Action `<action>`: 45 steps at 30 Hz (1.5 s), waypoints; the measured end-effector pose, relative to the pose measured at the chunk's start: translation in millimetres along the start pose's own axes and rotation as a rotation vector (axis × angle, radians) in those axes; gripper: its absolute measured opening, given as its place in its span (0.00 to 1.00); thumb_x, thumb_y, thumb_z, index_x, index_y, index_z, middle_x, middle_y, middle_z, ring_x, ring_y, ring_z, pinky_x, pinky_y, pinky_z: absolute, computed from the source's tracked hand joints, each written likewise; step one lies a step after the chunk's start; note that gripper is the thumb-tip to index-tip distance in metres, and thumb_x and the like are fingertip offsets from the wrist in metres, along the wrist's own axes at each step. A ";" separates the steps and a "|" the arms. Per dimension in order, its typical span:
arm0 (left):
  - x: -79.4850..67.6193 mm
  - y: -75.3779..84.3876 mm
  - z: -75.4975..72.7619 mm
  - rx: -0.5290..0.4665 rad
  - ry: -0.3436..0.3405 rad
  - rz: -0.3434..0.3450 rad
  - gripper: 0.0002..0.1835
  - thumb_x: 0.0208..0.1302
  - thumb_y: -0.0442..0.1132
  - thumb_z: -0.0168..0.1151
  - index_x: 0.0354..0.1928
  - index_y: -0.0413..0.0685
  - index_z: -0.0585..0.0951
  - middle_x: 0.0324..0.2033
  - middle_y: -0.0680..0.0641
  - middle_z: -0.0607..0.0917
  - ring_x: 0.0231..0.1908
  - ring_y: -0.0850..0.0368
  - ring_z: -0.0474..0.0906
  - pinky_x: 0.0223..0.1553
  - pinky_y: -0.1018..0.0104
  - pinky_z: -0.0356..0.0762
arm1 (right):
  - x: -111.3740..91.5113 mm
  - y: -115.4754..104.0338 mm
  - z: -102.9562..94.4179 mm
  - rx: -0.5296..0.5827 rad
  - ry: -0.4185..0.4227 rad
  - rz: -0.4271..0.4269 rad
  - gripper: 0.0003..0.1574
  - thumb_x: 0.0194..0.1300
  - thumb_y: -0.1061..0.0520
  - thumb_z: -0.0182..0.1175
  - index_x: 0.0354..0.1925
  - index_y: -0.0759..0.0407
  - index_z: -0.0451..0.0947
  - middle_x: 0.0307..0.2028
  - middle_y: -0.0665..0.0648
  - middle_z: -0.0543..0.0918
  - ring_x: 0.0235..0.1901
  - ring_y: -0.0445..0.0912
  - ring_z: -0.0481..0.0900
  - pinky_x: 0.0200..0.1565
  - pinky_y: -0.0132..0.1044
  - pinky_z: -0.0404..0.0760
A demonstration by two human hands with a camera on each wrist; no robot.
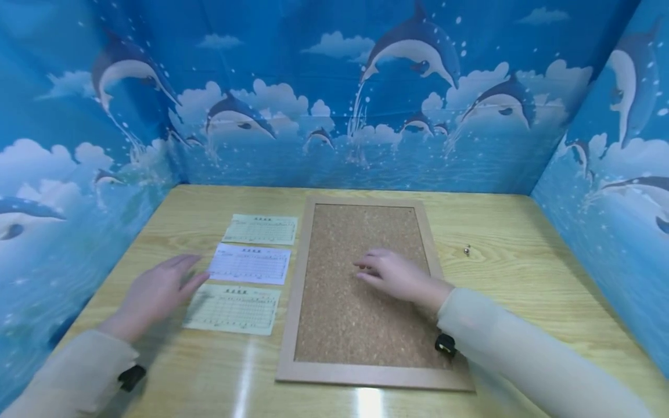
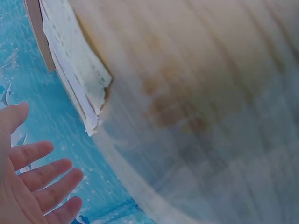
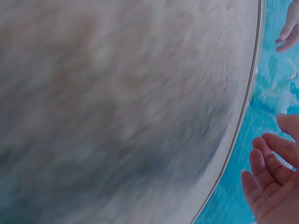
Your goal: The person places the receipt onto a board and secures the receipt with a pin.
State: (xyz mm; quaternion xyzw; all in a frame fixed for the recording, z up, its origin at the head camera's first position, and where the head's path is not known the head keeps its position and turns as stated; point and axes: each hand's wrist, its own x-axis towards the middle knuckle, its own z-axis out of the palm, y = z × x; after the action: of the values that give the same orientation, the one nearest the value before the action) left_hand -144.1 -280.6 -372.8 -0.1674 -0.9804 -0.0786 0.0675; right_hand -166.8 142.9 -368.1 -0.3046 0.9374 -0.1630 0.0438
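Observation:
My left hand (image 1: 162, 290) hovers at the left end of the paper slips, its fingers spread and relaxed with nothing in them. Nearest to it are a white printed slip (image 1: 250, 264) and a pale green slip (image 1: 232, 309); another green slip (image 1: 261, 229) lies behind them. In the left wrist view the slips (image 2: 79, 56) show edge-on past the fingers (image 2: 51, 172). Over the cork board (image 1: 334, 325) my right hand (image 1: 392, 274) is held with loosely bent fingers, holding nothing. The right wrist view shows those fingers (image 3: 268, 172) apart from the board.
A small cluster of metal pieces (image 1: 467, 250) lies on the wooden table (image 1: 502, 226) right of the board. The board's wooden frame (image 1: 366, 374) reaches near the table's front. Dolphin-print cloth (image 1: 334, 104) walls in the back and both sides.

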 end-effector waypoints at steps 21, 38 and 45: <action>-2.5 -7.0 4.8 -0.002 -0.203 -0.125 0.31 0.62 0.53 0.58 0.51 0.27 0.75 0.48 0.24 0.73 0.44 0.28 0.73 0.41 0.37 0.72 | 37.7 -63.0 23.8 -0.037 -0.081 -0.263 0.18 0.66 0.48 0.57 0.49 0.56 0.80 0.38 0.49 0.80 0.38 0.40 0.77 0.42 0.32 0.76; 2.3 -9.0 9.8 -0.181 -0.381 -0.336 0.15 0.59 0.48 0.62 0.30 0.41 0.77 0.24 0.48 0.78 0.25 0.54 0.71 0.24 0.61 0.68 | 50.9 -94.5 36.8 -0.075 -0.214 -0.324 0.14 0.66 0.48 0.56 0.40 0.54 0.81 0.27 0.45 0.71 0.27 0.36 0.68 0.29 0.26 0.68; 4.0 -7.9 10.1 -0.227 -0.388 -0.331 0.12 0.59 0.43 0.62 0.31 0.39 0.79 0.26 0.48 0.79 0.27 0.54 0.73 0.28 0.58 0.71 | 51.2 -100.8 39.1 -0.070 -0.275 -0.274 0.20 0.66 0.46 0.56 0.50 0.55 0.79 0.30 0.45 0.73 0.28 0.36 0.69 0.30 0.26 0.69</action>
State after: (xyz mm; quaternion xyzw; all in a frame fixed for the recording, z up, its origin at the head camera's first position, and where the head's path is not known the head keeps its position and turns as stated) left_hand -151.5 -284.9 -383.1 -0.0234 -0.9740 -0.1643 -0.1544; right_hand -145.0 25.3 -370.6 -0.4503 0.8773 -0.0917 0.1382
